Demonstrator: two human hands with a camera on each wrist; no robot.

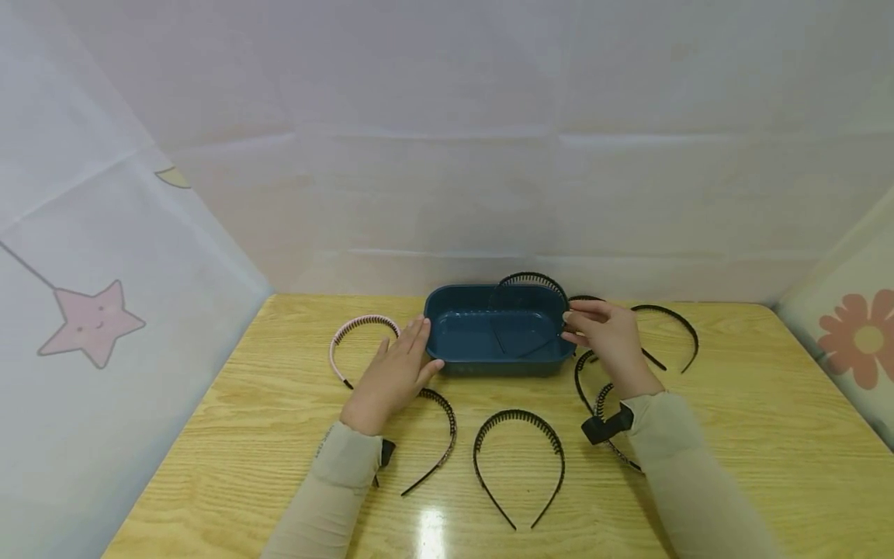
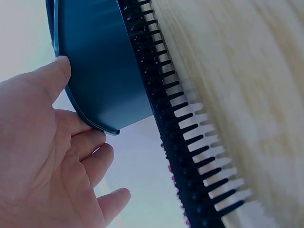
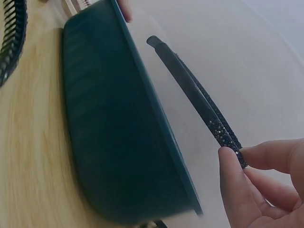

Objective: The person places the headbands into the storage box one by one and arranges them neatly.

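Observation:
A dark blue plastic bin (image 1: 499, 369) stands at the back of the table. Against its left end rests my left hand (image 1: 391, 376), thumb at the near corner and fingers extended along the side. My right hand (image 1: 608, 341) pinches a black headband (image 1: 528, 276) between thumb and fingers, holding it raised over the bin's right part. In the right wrist view this headband (image 3: 187, 88) shows glittery specks near the fingertips. Close beside the left hand in its wrist view is a toothed black headband (image 2: 161, 104), lying on the table.
A pink headband (image 1: 335, 353) lies left of the bin, and a black one (image 1: 452, 427) by the left wrist. Another toothed headband (image 1: 518, 415) lies front centre. Several more, including a plain black headband (image 1: 687, 330), lie on the right, partly under the right arm. Pale fabric walls surround the table.

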